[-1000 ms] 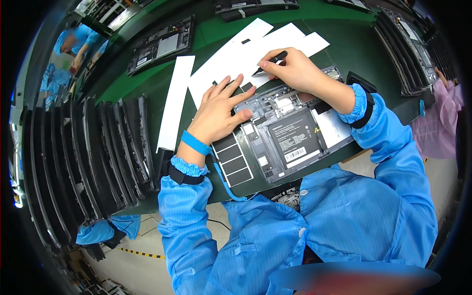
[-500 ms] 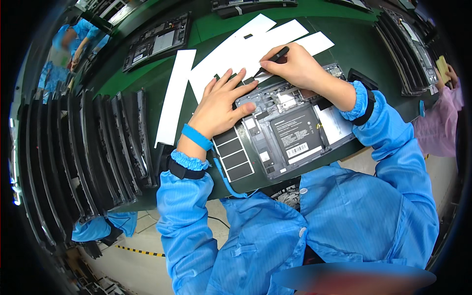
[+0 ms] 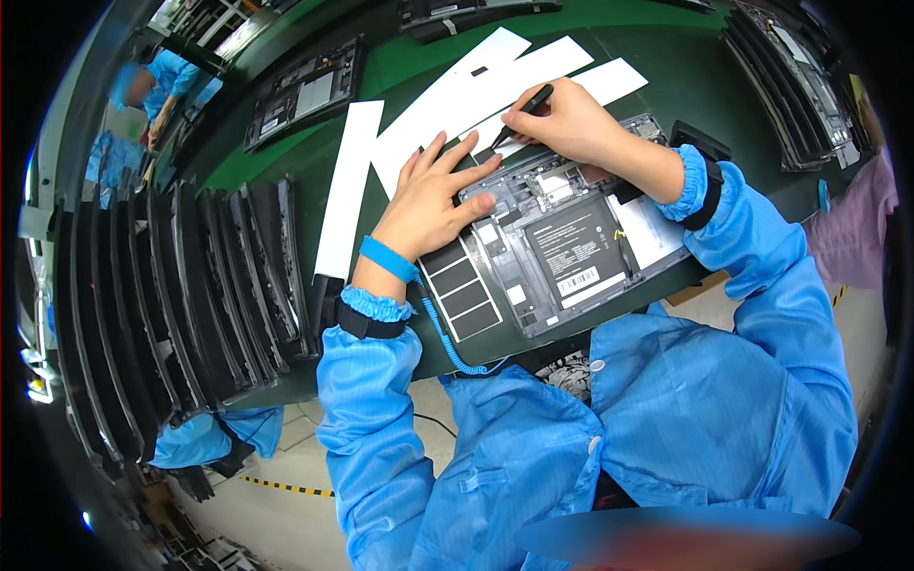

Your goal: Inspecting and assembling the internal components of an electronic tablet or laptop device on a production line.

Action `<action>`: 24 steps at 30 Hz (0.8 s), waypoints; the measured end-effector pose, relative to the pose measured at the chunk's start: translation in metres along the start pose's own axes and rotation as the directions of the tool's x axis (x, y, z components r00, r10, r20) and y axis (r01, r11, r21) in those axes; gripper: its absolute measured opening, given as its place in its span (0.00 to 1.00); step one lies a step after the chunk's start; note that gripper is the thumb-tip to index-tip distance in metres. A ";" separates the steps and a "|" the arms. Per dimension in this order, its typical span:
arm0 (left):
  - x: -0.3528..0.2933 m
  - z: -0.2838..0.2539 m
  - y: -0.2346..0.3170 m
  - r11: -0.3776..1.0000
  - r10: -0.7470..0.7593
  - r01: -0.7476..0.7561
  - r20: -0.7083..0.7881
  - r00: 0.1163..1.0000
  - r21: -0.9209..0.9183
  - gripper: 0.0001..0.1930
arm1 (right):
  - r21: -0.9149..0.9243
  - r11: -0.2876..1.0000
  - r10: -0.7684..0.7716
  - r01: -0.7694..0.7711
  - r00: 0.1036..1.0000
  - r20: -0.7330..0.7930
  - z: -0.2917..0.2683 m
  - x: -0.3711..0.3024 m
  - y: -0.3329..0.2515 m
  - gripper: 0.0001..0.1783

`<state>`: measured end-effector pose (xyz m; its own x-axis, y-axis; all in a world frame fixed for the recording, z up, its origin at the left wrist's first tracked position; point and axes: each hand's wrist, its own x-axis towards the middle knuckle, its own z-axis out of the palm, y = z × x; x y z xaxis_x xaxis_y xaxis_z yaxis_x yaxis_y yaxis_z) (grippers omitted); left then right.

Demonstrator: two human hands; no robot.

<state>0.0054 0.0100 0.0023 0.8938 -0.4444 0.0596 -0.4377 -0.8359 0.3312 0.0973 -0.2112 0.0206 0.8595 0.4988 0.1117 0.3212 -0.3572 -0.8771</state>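
Observation:
An opened laptop base (image 3: 562, 249) lies on the green table (image 3: 419, 57) in front of me, its black battery and boards showing. My left hand (image 3: 433, 200) rests flat on its left upper corner, fingers spread, with a blue strap and coiled cord at the wrist. My right hand (image 3: 566, 124) grips a thin black tool (image 3: 522, 112) like a pen, its tip down at the far edge of the base. White paper strips (image 3: 447, 105) lie just beyond both hands.
A rack of upright dark laptop shells (image 3: 181, 295) fills the left side. More shells stand at the right (image 3: 790, 86). Another open base (image 3: 305, 95) lies at the far left of the table. A person in blue (image 3: 157, 81) works at the far left.
Both hands have shifted slightly along the far edge of the base; the right hand still holds the black tool and the left still presses down.

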 end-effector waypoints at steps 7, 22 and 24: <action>0.002 0.001 -0.002 1.000 0.008 -0.008 -0.002 1.000 0.007 0.27 | -0.033 0.999 -0.038 0.037 0.999 -0.015 0.001 -0.002 0.002 0.14; 0.007 -0.010 0.004 0.999 -0.028 0.030 -0.055 0.998 0.026 0.19 | 0.342 0.939 0.034 -0.045 0.999 0.037 -0.067 -0.023 -0.017 0.17; 0.017 -0.020 0.016 0.998 -0.055 0.056 -0.044 0.997 0.024 0.20 | 0.321 0.945 0.057 -0.060 0.998 0.020 -0.088 -0.033 -0.004 0.16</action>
<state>0.0155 -0.0041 0.0273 0.9201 -0.3829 0.0828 -0.3889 -0.8672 0.3111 0.1022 -0.2954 0.0614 0.8681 0.4937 0.0524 0.1246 -0.1145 -0.9856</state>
